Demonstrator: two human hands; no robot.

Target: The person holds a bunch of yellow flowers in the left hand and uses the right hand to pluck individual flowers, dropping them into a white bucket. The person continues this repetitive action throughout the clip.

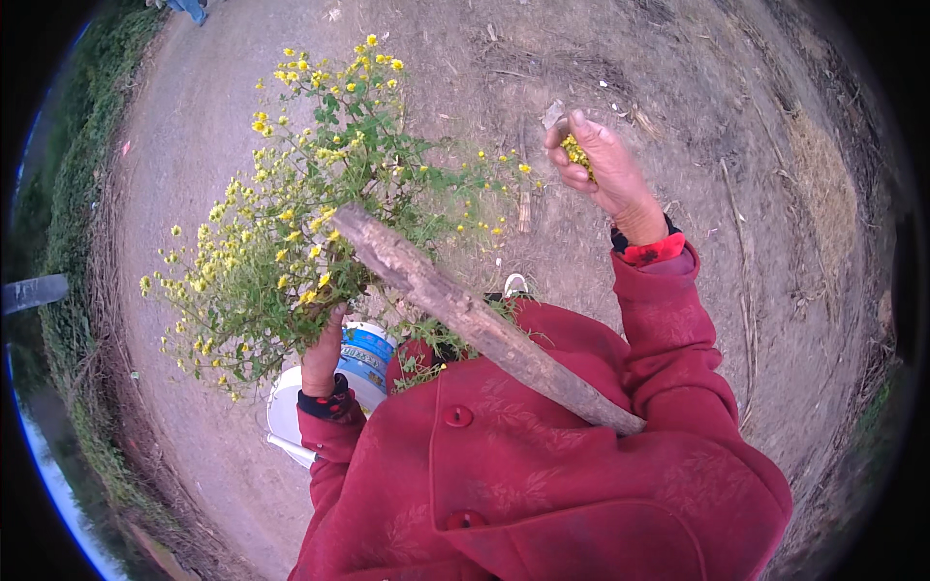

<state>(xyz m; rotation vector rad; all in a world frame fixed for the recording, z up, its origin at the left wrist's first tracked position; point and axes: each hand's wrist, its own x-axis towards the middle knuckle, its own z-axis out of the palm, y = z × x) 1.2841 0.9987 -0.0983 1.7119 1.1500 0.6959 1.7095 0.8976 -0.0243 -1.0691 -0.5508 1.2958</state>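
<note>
Into the lower part of a bushy plant with yellow flower heads (240, 269) reaches my left hand (323, 357); it grips the stems, its fingers mostly hidden by leaves. My right hand (607, 163) is raised to the right of the plant, curled around a handful of picked yellow flower heads (576, 156). A few flowering sprigs hang between the plant and this hand. A rough wooden stick (465, 309) runs diagonally from the plant to my right sleeve, with neither hand on it.
A white bucket (283, 407) with a blue printed band stands below my left forearm. Dry stalks (745, 283) lie on the dirt ground (697, 145) at right. Green growth (87, 218) borders the path at left. Part of another person (190, 9) shows at the top left.
</note>
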